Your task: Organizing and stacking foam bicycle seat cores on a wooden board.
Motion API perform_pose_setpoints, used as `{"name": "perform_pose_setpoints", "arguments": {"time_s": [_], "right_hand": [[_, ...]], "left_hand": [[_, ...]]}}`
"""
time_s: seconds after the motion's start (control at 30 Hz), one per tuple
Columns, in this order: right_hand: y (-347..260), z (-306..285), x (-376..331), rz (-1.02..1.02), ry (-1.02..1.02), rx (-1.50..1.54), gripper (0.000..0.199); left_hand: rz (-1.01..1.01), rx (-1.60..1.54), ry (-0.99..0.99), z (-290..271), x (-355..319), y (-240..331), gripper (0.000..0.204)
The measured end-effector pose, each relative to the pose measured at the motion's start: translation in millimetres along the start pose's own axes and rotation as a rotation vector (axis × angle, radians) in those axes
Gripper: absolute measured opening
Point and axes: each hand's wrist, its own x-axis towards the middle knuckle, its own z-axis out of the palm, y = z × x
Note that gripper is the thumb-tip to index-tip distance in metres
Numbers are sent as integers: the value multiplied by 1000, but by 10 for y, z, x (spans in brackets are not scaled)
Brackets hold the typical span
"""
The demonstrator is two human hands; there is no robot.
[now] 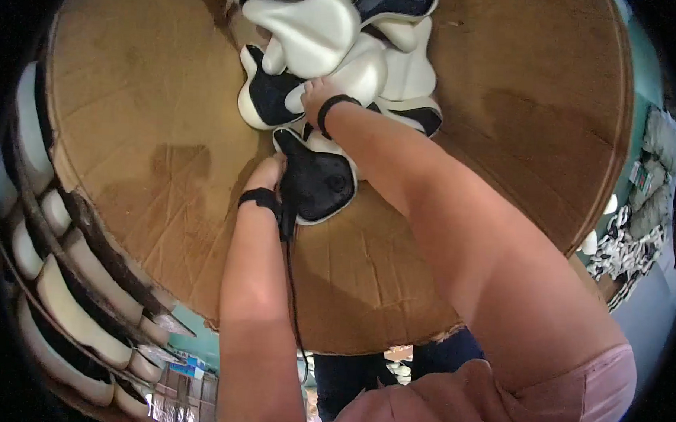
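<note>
Black underside up, one saddle [317, 182] lies on brown cardboard [387, 287], on the near side of the saddle pile [303, 33]. Risk, as judged: a pull low down could set the overlapping pile sliding, and the black cord [291, 291] beside the left forearm [254, 297] could snag. Left hand [268, 170] lies against that saddle's left edge, fingers partly hidden; grip cannot be told. Right hand [319, 96], partly curled, touches a white saddle [361, 72] in the pile; closure unconfirmed.

Black-bottomed saddle [320, 182] underside up, white saddle [364, 72] beyond, smooth top up
</note>
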Motion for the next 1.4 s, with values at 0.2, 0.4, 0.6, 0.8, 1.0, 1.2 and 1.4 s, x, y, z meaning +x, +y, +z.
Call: {"name": "perform_pose_setpoints", "arguments": {"time_s": [0.2,0.4,0.6,0.8,1.0,1.2,1.4], "right_hand": [[-583,-138,463,-58,-56,30,42],[-434,7,430,66,-1,-44,31],[-52,-173,-139,-228,101,32,55],[496,-907,-1248,-119,68,536,66],[1171,-2071,-3306,94,552,1511,58],[1399,-3629,-4739,-196,974,1460,74],[653,-5161,-5626,-519,1087,1265,57]], "left_hand": [[9,-243,-168,-720,110,-322,34],[77,-392,-298,-401,183,-385,42],[149,-720,-285,30,-41,-568,75],[660,-474,-74,142,-1089,-301,75],[1267,-184,161,-128,-3618,-481,62],[1580,-153,290,-752,-6123,-1670,68],[1462,-524,562,-1340,-7587,-3409,83]]}}
